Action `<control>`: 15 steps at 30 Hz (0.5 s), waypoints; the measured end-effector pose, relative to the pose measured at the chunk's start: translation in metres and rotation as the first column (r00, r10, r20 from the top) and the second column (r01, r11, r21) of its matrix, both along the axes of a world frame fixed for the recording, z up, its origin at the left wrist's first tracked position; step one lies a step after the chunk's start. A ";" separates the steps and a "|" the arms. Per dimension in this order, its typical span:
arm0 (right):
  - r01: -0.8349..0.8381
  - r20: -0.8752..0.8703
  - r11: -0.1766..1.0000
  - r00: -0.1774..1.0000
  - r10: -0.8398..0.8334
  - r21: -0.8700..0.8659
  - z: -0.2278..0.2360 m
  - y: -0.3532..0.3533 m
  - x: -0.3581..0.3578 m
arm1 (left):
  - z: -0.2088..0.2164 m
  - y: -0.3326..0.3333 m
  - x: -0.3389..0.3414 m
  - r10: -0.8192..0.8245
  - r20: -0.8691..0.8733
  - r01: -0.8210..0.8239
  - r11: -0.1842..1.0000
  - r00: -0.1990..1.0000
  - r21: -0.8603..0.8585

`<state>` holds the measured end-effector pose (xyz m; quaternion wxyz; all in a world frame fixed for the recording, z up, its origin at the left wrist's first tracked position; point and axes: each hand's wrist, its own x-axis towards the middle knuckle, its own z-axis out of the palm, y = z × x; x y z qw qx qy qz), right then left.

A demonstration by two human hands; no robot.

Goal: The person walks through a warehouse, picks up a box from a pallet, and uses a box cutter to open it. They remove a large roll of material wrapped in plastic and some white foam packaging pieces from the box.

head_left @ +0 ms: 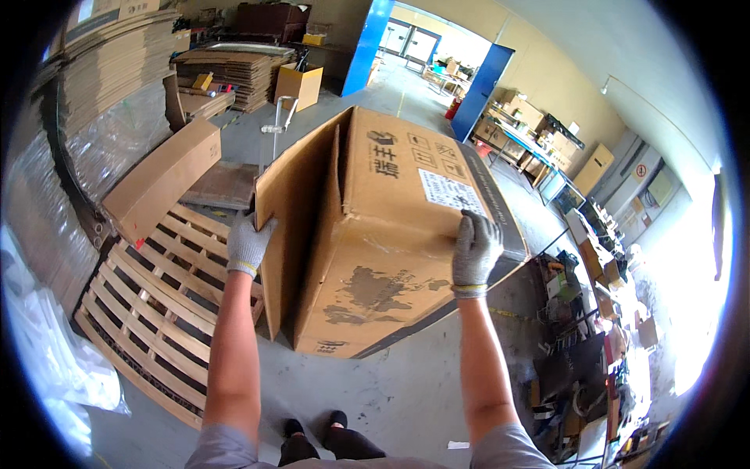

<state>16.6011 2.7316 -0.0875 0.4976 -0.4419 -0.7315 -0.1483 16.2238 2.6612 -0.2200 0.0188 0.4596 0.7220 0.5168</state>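
A large brown cardboard box [398, 234], tilted, fills the middle in front of me. It has dark printing, a white label [451, 191], a dark band along its right side and dark stains on its near face. Along its left side a cardboard flap [293, 211] stands out, with a dark gap between. My left hand [249, 244], in a grey knit glove, grips the outer edge of this flap. Gloved likewise, my right hand [476, 248] lies against the box below the label, its fingers stretched out. The box's underside is hidden.
Left of me lies a wooden pallet [156, 305] with a long carton [162, 181] beyond it. Stacked flat cardboard [117, 74] and plastic wrap [55, 336] line the left. Cluttered workbenches [598, 297] run along the right. Blue doors [482, 90] stand open at the back.
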 end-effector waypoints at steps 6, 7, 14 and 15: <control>0.159 -0.070 0.953 0.987 -0.146 0.258 -0.017 0.015 0.005 | 0.005 -0.015 0.046 -0.080 -0.243 0.036 0.983 0.967 -0.181; 0.148 -0.086 0.950 0.988 -0.130 0.275 -0.015 0.018 0.004 | 0.008 -0.015 0.055 -0.048 -0.250 0.007 0.987 0.967 -0.163; 0.009 -0.023 0.951 1.000 -0.002 0.310 -0.016 0.046 0.047 | -0.001 -0.026 0.104 -0.029 -0.327 -0.020 0.989 0.944 -0.147; -0.008 -0.033 0.949 0.999 0.019 0.315 -0.019 0.057 0.060 | 0.002 -0.036 0.109 -0.057 -0.320 -0.009 0.979 0.946 -0.202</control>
